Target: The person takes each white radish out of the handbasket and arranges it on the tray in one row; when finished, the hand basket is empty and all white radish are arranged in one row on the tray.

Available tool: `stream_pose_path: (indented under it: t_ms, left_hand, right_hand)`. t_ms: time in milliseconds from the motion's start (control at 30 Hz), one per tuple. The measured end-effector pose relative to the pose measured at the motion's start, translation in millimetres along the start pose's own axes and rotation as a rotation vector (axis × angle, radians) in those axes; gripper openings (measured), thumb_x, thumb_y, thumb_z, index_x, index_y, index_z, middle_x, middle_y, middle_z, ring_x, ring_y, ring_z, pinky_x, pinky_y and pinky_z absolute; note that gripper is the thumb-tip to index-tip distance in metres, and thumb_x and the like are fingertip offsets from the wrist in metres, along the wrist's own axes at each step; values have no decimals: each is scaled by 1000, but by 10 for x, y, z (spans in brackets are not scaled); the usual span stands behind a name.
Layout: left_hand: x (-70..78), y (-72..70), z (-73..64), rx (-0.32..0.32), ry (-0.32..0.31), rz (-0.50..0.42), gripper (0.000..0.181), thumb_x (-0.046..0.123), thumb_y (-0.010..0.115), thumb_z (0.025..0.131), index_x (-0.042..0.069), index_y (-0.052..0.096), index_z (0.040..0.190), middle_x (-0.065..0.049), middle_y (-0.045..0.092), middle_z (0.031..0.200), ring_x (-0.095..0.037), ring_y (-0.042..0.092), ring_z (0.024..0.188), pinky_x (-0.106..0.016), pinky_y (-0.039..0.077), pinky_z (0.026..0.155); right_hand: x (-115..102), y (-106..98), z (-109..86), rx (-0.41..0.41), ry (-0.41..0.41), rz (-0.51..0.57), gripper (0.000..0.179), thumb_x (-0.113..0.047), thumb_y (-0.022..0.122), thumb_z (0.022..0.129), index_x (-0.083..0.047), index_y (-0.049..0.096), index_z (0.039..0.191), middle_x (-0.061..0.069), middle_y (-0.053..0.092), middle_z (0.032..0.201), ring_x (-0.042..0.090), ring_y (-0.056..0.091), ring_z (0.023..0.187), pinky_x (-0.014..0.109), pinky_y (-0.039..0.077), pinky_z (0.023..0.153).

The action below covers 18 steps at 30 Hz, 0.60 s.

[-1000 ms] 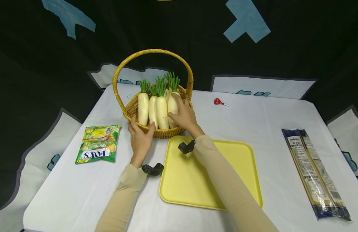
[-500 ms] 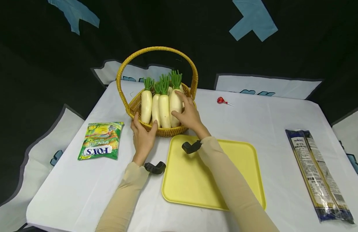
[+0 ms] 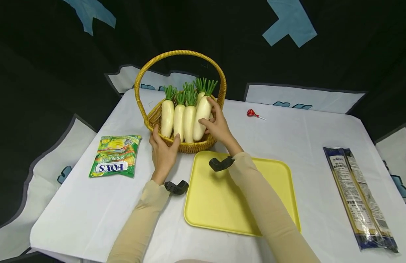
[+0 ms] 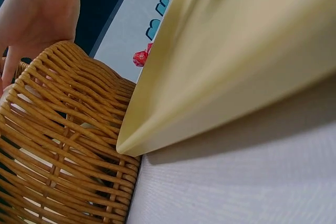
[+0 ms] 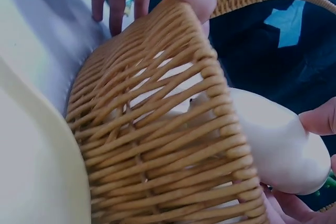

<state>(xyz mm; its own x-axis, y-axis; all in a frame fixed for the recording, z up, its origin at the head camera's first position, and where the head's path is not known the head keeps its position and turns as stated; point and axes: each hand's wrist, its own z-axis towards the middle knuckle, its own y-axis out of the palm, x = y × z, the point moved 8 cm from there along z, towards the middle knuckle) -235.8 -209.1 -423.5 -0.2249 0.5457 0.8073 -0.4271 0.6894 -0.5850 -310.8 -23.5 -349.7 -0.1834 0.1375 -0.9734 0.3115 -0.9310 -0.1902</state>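
Note:
A wicker basket (image 3: 196, 147) with a tall arched handle holds several white radishes (image 3: 167, 118) with green leaf stubs, standing side by side. My left hand (image 3: 164, 153) grips the basket's front-left rim, its thumb over the edge and fingers along the outside. With thumb and fingers on its two sides, my right hand (image 3: 219, 126) holds the rightmost white radish (image 3: 203, 117), which leans with its leafy top to the right. In the right wrist view this radish (image 5: 278, 135) shows past the rim; its lower end is hidden by the weave.
A yellow tray (image 3: 222, 204) lies just in front of the basket, under the right forearm. A green candy bag (image 3: 114, 156) is at left, a red lollipop (image 3: 251, 113) at back right, and a long plastic-wrapped package (image 3: 359, 199) at far right.
The rightmost radish has tilted to the right in my right hand and parted at the top from the ones beside it. My left hand stays on the basket rim.

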Motion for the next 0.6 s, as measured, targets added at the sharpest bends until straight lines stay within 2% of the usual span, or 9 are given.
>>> stream_pose_path:
  t_ms: [133,267,433,600]
  left_hand:
    - [4,-4,8,4,8,-1,84,61,49,80,29,6,144,-20,13,146,-46,48,103,-55,40,82]
    - [13,-7,17,10,17,-8,83,60,49,80,30,6,144,-20,13,146,-48,46,107,-57,38,85]
    - [4,-3,14,11,19,-3,82,60,48,81,29,6,144,-21,14,145,-48,44,109,-58,36,87]
    - [-6,-13,5,5,20,6,81,60,47,81,31,5,144,-21,15,145,-47,45,108,-57,37,87]
  right_hand:
    - [-52,-28,-13,14,42,56,72,-5,54,84,-22,18,144,21,36,124,26,53,83,45,53,61]
    - [20,-63,44,12,53,107,72,-6,54,84,-26,20,143,20,38,124,26,52,97,45,53,63]
    - [122,-89,57,-4,49,142,71,-8,54,84,-33,21,142,17,41,125,22,54,93,38,54,61]
    - [123,-113,-114,-17,84,217,69,-10,52,85,-38,22,140,13,43,126,17,53,95,30,53,60]
